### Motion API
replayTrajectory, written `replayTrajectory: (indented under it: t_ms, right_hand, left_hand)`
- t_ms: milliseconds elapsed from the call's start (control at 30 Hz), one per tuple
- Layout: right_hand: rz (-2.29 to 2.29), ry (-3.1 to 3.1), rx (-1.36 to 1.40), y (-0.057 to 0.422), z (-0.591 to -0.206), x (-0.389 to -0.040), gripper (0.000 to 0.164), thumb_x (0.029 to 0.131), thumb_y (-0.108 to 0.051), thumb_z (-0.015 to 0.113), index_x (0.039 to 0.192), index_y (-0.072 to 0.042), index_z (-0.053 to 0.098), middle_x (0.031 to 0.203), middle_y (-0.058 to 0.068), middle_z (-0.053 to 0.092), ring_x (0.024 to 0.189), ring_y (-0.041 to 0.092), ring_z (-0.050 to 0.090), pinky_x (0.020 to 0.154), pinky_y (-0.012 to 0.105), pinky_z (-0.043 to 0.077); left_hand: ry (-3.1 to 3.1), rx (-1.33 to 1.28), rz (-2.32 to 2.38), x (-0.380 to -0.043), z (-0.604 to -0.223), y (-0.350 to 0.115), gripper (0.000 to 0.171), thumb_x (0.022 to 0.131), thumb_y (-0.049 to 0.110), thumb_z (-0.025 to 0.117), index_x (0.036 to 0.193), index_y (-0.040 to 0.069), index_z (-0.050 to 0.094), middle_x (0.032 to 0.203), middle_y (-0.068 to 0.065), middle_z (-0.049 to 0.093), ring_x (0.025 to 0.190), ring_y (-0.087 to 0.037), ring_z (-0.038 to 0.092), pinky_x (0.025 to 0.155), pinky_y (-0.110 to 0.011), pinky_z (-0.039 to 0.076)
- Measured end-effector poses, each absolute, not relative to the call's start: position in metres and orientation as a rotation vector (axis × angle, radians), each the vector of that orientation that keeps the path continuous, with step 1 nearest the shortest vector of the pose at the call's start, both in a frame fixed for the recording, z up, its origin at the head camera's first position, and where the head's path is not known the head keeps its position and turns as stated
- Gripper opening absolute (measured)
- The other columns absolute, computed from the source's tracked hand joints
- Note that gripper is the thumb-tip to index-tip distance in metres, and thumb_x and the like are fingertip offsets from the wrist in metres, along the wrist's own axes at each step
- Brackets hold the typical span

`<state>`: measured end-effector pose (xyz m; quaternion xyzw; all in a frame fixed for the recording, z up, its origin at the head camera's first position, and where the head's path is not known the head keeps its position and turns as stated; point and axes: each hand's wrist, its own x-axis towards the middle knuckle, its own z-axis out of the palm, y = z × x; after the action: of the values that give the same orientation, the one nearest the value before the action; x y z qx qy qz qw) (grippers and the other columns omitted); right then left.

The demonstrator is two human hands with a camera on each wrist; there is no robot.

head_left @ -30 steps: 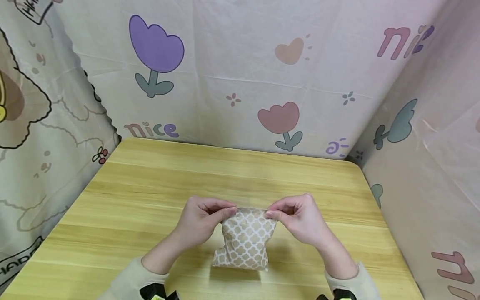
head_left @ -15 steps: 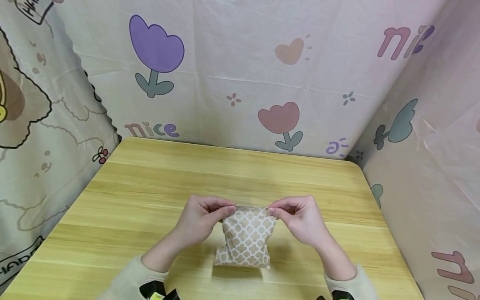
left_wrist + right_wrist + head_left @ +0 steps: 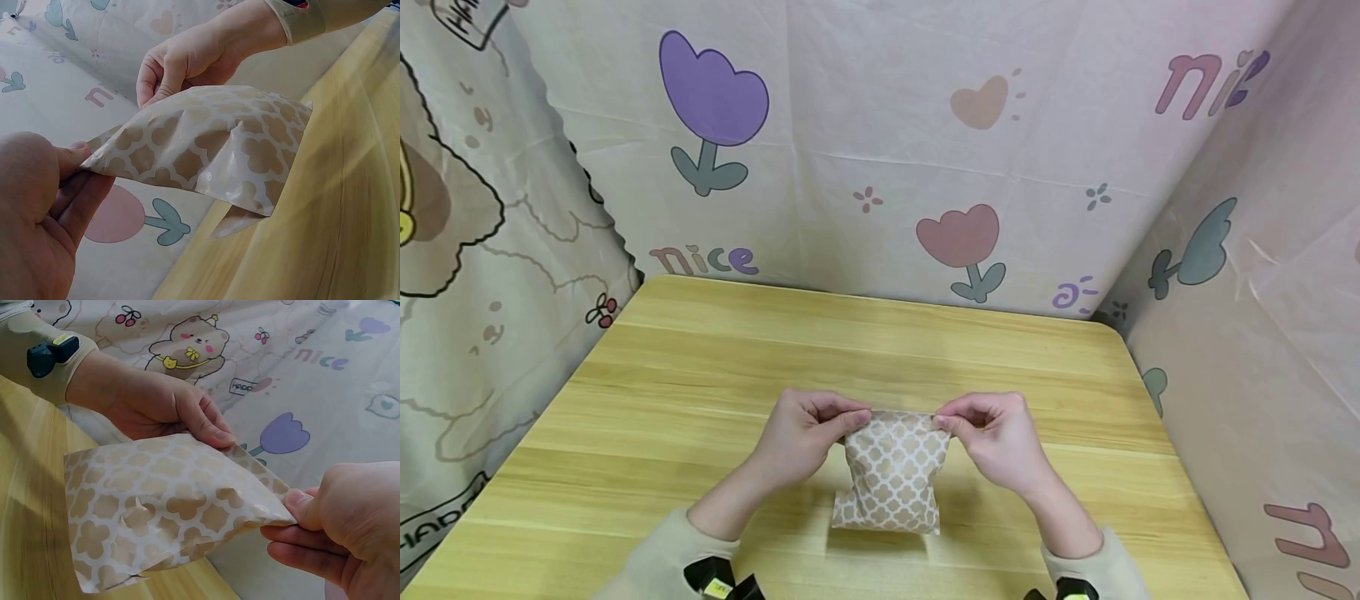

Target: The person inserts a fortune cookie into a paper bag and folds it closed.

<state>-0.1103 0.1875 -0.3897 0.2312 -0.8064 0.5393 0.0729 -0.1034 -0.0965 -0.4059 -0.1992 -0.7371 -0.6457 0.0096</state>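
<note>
A tan paper bag (image 3: 895, 475) with a white lattice pattern hangs between both hands, its body bulging and creased. My left hand (image 3: 801, 437) pinches the bag's upper left corner between thumb and fingers. At the upper right corner, my right hand (image 3: 1000, 437) pinches it the same way. In the left wrist view the bag (image 3: 206, 147) puffs out from the corners, and a flap sticks out at its lower end. The right wrist view shows the bag's (image 3: 156, 506) top edge stretched between the two hands. What is inside the bag is hidden.
A light wooden table (image 3: 700, 367) lies under the hands. Printed fabric sheets (image 3: 850, 125) with flowers and lettering stand behind it and along both sides. A shadow falls on the table below the bag.
The bag has risen very slightly, its lower edge shifting a little up and right. Both hands keep their pinch on the corners.
</note>
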Motion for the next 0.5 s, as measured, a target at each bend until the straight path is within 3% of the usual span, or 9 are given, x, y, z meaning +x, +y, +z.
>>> replayTrajectory:
  t_ms: [333, 500]
  right_hand:
    - [1.698, -2.503, 0.713, 0.194, -0.392, -0.123, 0.008, 0.089, 0.003, 0.082, 0.091, -0.004, 0.083, 0.082, 0.002, 0.078, 0.067, 0.021, 0.073, 0.051, 0.023, 0.054]
    - [1.704, -2.54, 0.695, 0.194, -0.392, -0.127, 0.009, 0.091, 0.003, 0.08, 0.092, -0.005, 0.083, 0.081, 0.002, 0.078, 0.066, 0.019, 0.072, 0.05, 0.023, 0.051]
  left_hand:
    - [-2.362, -0.611, -2.077, -0.116, -0.409, -0.098, 0.013, 0.1, 0.008, 0.074, 0.105, -0.002, 0.081, 0.091, -0.009, 0.08, 0.077, -0.022, 0.076, 0.07, -0.036, 0.066]
    - [-2.39, -0.612, -2.088, -0.121, -0.411, -0.1, 0.015, 0.101, 0.009, 0.073, 0.106, -0.003, 0.08, 0.092, -0.01, 0.08, 0.079, -0.023, 0.076, 0.071, -0.037, 0.066]
